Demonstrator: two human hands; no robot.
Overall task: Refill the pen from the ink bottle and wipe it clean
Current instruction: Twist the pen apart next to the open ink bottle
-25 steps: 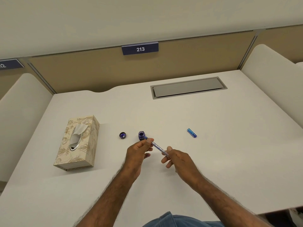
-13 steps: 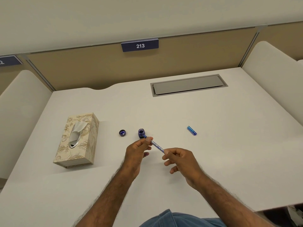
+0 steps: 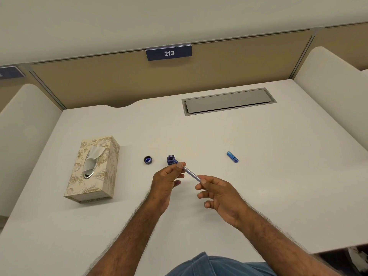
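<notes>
Filling was underway: both hands' grips, left hand (image 3: 166,179) and right hand (image 3: 219,193), pinched the pen (image 3: 190,173), nib at the open ink bottle (image 3: 170,159); tissue box (image 3: 93,168) at nine o'clock, wiping undone.

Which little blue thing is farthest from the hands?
The blue pen cap, lying alone on the table's right side. The ink bottle sits right by the left hand, and the bottle lid lies just left of it.

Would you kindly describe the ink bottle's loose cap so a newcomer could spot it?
Start at the patterned tissue box on the desk's left. Just right of it lies the cap, a small dark round disc, open side up, flatter than the ink bottle beside it.
</notes>
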